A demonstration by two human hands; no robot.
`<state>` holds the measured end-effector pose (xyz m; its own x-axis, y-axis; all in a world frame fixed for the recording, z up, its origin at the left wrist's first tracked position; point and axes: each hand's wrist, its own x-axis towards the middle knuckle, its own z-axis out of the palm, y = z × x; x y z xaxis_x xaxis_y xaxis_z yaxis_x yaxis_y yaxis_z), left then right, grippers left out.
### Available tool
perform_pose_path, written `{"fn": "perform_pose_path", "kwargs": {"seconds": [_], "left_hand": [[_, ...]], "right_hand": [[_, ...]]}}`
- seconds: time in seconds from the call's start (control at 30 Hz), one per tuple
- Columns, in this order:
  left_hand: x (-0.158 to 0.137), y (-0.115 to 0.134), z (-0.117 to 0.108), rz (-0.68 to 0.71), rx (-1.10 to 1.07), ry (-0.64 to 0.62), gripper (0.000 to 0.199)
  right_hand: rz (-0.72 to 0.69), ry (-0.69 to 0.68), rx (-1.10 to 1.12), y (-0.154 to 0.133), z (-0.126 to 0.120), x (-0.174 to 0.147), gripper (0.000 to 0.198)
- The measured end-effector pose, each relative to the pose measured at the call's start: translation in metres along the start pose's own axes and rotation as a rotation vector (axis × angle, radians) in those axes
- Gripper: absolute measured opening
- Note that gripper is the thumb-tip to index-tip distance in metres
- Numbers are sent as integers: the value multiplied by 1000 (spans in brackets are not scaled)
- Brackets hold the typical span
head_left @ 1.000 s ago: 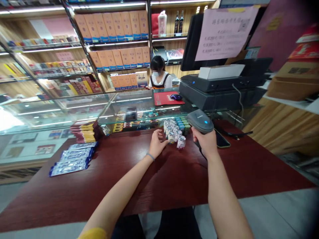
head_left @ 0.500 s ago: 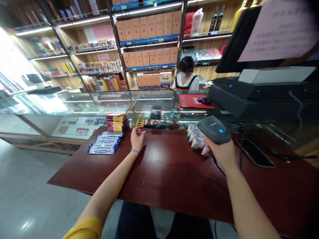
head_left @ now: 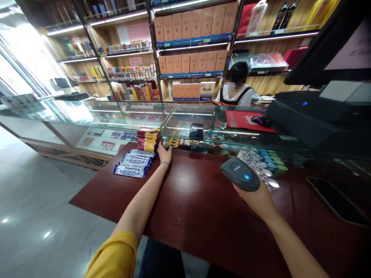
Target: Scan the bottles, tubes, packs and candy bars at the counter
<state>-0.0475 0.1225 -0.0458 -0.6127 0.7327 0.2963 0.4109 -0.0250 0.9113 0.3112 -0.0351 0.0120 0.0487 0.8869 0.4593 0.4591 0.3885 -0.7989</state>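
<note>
My left hand (head_left: 165, 153) is at the far edge of the dark red table (head_left: 185, 208). Its thumb and fingers close around a small silver-topped container (head_left: 165, 143), too small to make out fully. Just left of it stands a stack of red and yellow packets (head_left: 147, 139). In front of that stack, a row of blue and white sachets (head_left: 135, 163) lies overlapping. My right hand (head_left: 257, 197) grips a black barcode scanner (head_left: 240, 173) with a blue light, held above the table. Behind it are rows of small foil-topped cups (head_left: 257, 164), partly covered by the hand and scanner.
A glass display counter (head_left: 130, 116) runs along the table's far side, with a phone (head_left: 196, 131) and a red mat (head_left: 246, 120) on it. To the right are another phone (head_left: 336, 199) and a monitor (head_left: 327, 42). Behind the counter a person (head_left: 235, 87) sits before shelves.
My left hand has reached forward and closed around the small container. My right hand has tilted the scanner and moved it left of the foil-topped cups. The view has turned left.
</note>
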Motion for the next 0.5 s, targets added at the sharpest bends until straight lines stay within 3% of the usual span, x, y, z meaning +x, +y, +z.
{"fn": "perform_pose_path", "kwargs": {"seconds": [0.3, 0.5], "left_hand": [[0, 12, 31, -55, 121, 165, 58], [-5, 16, 29, -48, 153, 163, 47]], "right_hand": [[38, -89, -22, 6, 3, -9, 40], [16, -154, -8, 10, -3, -6, 42]]}}
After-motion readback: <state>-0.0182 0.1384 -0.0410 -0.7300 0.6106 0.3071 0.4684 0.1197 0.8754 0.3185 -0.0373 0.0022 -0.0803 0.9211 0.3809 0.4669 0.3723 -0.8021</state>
